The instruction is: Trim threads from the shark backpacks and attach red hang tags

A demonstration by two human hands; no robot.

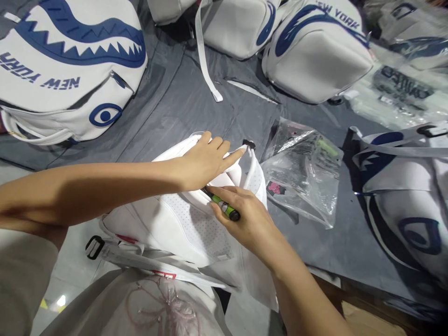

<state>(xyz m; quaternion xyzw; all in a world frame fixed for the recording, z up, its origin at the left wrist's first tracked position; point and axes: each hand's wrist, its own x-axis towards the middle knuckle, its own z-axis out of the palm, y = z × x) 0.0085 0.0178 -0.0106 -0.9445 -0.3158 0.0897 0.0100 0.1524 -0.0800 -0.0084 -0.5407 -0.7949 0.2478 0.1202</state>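
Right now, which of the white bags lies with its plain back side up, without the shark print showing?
The bag under both hands: perforated white back up, no blue print. The others show blue shark faces.

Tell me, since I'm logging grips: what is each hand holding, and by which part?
The right hand holds a green pen-like tool by its barrel. The left hand grips nothing, pressing flat on the white backpack's top.

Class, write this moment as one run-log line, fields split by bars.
left hand: pressing white backpack | right hand: holding green pen against backpack | nearby: clear plastic bag on grey cloth
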